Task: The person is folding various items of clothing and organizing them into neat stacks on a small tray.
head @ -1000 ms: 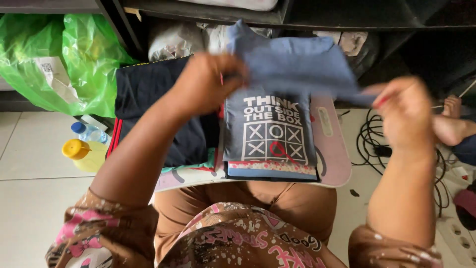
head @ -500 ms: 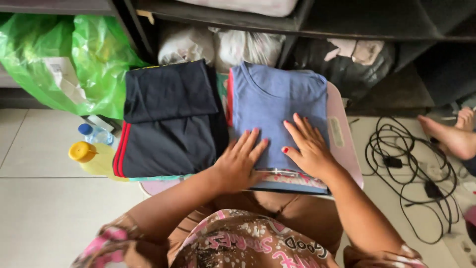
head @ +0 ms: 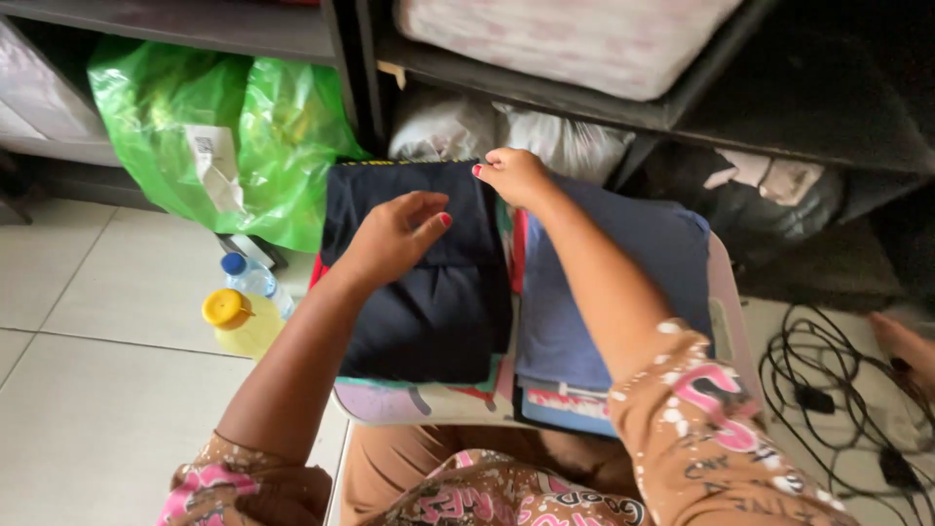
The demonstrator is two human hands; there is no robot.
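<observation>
green plastic bag (head: 170,117): I see it on the floor at upper left, against the dark shelf unit, crinkled and translucent.
white label (head: 216,168): a rectangular paper slip stuck on that bag's front, with small dark print.
water bottle (head: 251,280): clear with a blue cap, just below the bag.
yellow bottle (head: 239,324): yellow-capped, touching the water bottle.

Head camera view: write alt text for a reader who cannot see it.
Both hands rest on a folded dark navy garment on a lap tray: left hand flat on top, right hand at its far edge. A folded blue shirt lies beside it; green plastic bag behind.
</observation>
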